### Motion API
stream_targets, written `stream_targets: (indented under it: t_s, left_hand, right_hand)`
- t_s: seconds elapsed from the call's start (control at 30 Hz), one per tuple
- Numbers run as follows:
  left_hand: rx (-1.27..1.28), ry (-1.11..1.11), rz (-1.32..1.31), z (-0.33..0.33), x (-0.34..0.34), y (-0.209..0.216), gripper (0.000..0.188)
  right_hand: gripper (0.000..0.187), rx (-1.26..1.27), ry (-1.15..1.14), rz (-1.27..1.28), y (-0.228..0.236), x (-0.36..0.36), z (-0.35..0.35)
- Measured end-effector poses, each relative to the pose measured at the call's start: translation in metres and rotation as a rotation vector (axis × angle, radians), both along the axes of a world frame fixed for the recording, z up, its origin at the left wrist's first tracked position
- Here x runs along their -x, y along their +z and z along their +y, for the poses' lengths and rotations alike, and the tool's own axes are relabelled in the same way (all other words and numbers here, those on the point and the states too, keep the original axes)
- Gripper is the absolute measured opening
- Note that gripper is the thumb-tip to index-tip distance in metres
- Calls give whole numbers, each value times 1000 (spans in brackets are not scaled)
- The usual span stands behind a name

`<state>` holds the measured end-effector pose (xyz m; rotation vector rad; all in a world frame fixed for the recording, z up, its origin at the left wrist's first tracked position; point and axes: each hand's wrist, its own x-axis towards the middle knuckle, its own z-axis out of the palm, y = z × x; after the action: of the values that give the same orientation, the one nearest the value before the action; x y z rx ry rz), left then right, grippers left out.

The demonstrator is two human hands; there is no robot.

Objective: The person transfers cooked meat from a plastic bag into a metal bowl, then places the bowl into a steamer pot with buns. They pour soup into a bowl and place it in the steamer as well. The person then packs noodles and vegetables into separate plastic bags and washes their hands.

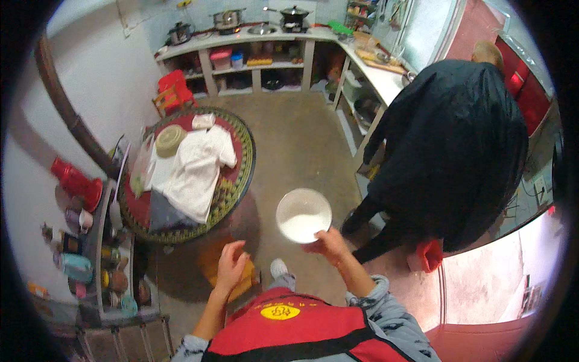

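Observation:
A white bowl (304,202) is in front of me, held out above the floor. White stuff lies in it, and I cannot tell whether it is powder, grain or liquid. My right hand (330,246) grips the near right part of its rim. To the left, my left hand (231,265) is raised in the air, its fingers partly stretched and nothing in them. Below that hand stands an orange-yellow stool or box (241,283), partly hidden by my forearm. I wear a red apron (301,317) over grey sleeves.
A round table (241,190) at the left bears a white shirt (196,163) and a woven basket (170,140). On the right, a person in dark clothes (446,151) bends by the counter (377,81). A red bucket (429,256) stands behind them. Pots (228,20) sit at the back.

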<state>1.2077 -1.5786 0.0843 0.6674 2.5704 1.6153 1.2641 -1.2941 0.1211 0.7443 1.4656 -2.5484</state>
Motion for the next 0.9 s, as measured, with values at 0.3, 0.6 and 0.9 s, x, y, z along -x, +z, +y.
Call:
stream_targets:
  t_s: [0.3, 0.6, 0.9]
  left_hand:
    - [-369, 343, -376, 6, 97, -28, 30]
    - [-433, 708, -384, 49, 154, -13, 35]
    - [-412, 667, -226, 183, 271, -10, 33]
  right_hand:
    - [51, 28, 262, -177, -36, 145, 4]
    - [46, 221, 423, -291, -74, 277, 48]
    - [42, 260, 294, -107, -44, 453, 215]
